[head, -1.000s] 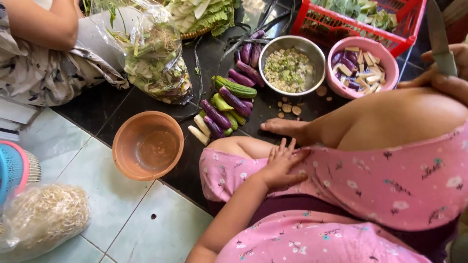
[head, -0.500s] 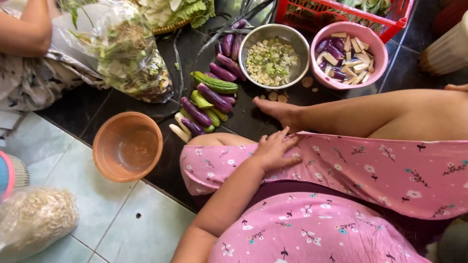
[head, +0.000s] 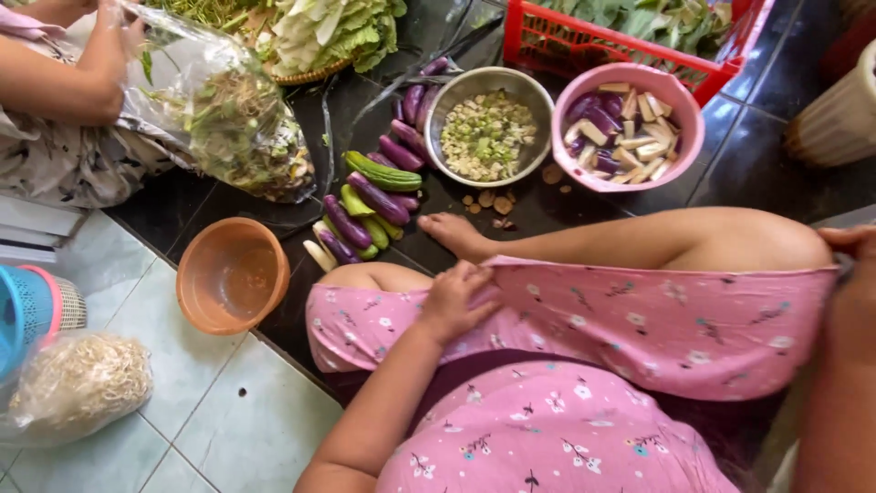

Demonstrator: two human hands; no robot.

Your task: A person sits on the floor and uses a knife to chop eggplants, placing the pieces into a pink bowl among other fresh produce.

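My left hand (head: 453, 301) lies on the hem of my pink flowered cloth (head: 639, 319), fingers curled into the fabric over my bent knee. My right hand (head: 853, 283) is mostly cut off at the right edge. The cloth's stretched upper edge runs up to it, and its grip is unclear. My bare leg (head: 639, 239) stretches across the dark floor. Just beyond my foot (head: 456, 233) lies a pile of purple and green eggplants (head: 374, 196).
A steel bowl (head: 438, 110) of chopped bits and a pink bowl (head: 693, 119) of cut eggplant stand behind the pile. An empty orange bowl (head: 228, 274) sits to the left. Another person at top left holds a plastic bag of greens (head: 228, 119). A red crate (head: 584, 41) stands behind.
My left hand has gone from lying with spread fingers to gripping the hem. The cloth is now pulled taut. My right hand dropped from top right to the right edge.
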